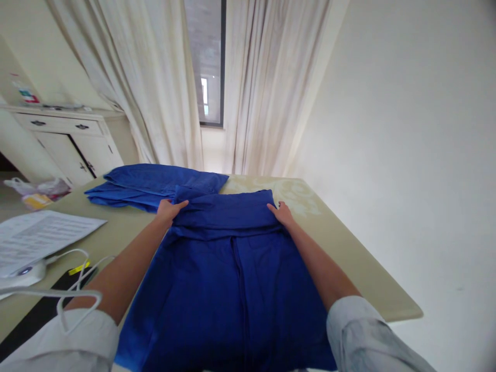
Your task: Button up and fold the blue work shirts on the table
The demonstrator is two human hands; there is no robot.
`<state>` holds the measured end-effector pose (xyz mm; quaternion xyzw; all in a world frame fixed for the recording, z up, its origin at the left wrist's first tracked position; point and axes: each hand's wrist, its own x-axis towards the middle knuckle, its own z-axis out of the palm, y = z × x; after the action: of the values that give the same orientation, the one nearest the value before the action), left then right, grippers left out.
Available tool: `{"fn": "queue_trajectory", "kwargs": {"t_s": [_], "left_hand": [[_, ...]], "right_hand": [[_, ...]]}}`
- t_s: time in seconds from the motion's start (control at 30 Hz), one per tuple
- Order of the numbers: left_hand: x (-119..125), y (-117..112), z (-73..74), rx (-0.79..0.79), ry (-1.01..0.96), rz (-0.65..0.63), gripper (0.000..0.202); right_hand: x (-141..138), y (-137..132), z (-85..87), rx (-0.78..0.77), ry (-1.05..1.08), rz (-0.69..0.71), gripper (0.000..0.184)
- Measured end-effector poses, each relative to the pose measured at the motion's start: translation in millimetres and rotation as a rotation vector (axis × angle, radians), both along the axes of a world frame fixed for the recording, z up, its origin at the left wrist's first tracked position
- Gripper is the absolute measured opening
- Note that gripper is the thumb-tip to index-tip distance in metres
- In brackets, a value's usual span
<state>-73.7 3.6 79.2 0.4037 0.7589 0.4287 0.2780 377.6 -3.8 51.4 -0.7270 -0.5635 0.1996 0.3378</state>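
Note:
A dark blue garment (201, 284) with a seam or opening down its middle lies spread over the table, its far end turned back into a folded band. My left hand (169, 211) grips the left end of that band, thumb on top and the other fingers mostly hidden. At the band's right end, my right hand (281, 213) pinches the cloth in the same way. A second blue cloth item (155, 181), folded and rumpled, lies just beyond my left hand.
Printed papers (46, 235), a white cable (81, 279) and a black flat object (42, 310) lie at the left of the table (349, 263). A white wall borders the right side. Curtains (155, 77) and a cabinet (70, 139) stand behind.

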Motion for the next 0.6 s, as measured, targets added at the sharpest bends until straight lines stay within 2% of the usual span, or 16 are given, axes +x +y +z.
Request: {"fn": "queue_trajectory", "kwargs": {"t_s": [0.07,0.13,0.23,0.3,0.37,0.47,0.53,0.6], "left_hand": [[0,5,3.5,-0.01,-0.028,-0.093,0.052],[0,10,10.0,-0.007,-0.029,-0.162,0.04],[0,22,27.4,0.057,0.108,-0.237,0.031],[3,35,44.9,0.12,0.252,-0.258,0.03],[9,53,65.5,0.151,0.376,-0.22,0.033],[27,83,91.5,0.158,0.488,-0.091,0.041],[43,97,97.0,0.169,0.489,-0.027,0.06],[57,100,88.9,0.163,0.479,-0.051,0.085]], "right_hand": [[3,10,-0.6,-0.059,0.105,-0.024,0.072],[3,16,0.2,-0.11,0.222,-0.008,0.06],[7,28,7.1,-0.11,0.367,0.07,0.04],[15,42,17.4,-0.045,0.423,0.089,0.036],[25,61,31.7,0.043,0.442,0.075,0.036],[34,93,53.5,0.162,0.426,0.028,0.046],[35,107,62.1,0.21,0.318,-0.027,0.061],[32,111,62.5,0.219,0.127,-0.075,0.077]]}}
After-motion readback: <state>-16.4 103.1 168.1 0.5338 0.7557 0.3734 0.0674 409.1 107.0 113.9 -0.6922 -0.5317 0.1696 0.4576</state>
